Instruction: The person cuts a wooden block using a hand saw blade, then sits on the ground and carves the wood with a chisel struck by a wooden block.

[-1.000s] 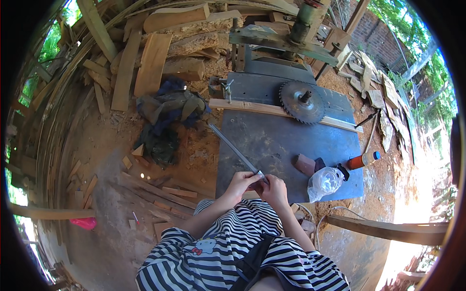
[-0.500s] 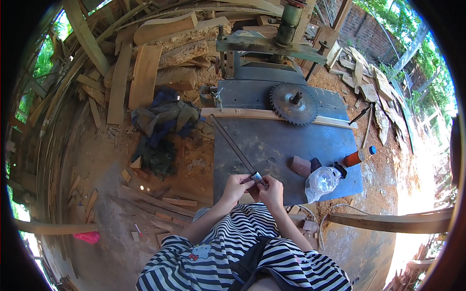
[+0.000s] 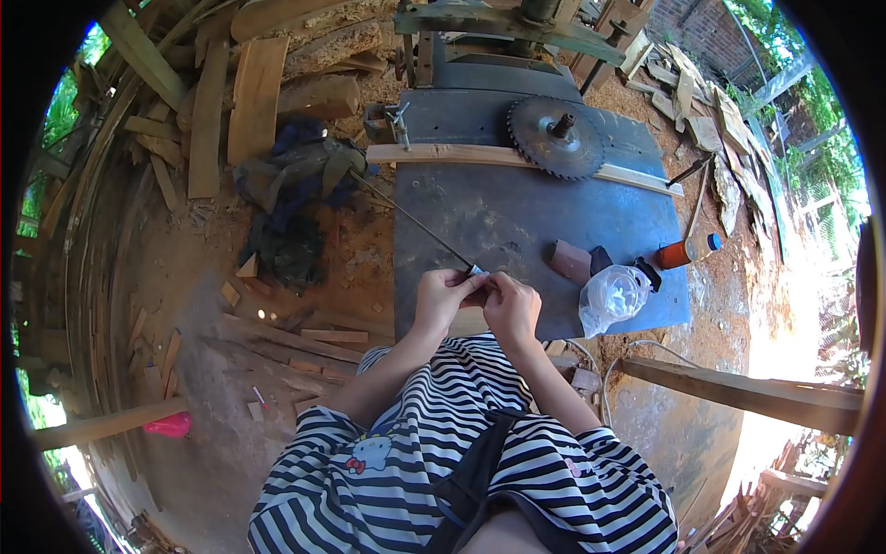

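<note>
We can read no text, brand or number. Bar (image 3: 412,219) has a pale mark (image 3: 474,270) at its near end, too small for us to read. Shirt (image 3: 443,406) carries a white cartoon print (image 3: 373,452) with a red bow; we make out no lettering.

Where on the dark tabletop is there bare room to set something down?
The widest free patch of the tabletop lies between the wooden strip, the held bar and the brown block; another is behind the strip, left of the saw blade. The right front is crowded: block, plastic bag, orange bottle.
</note>
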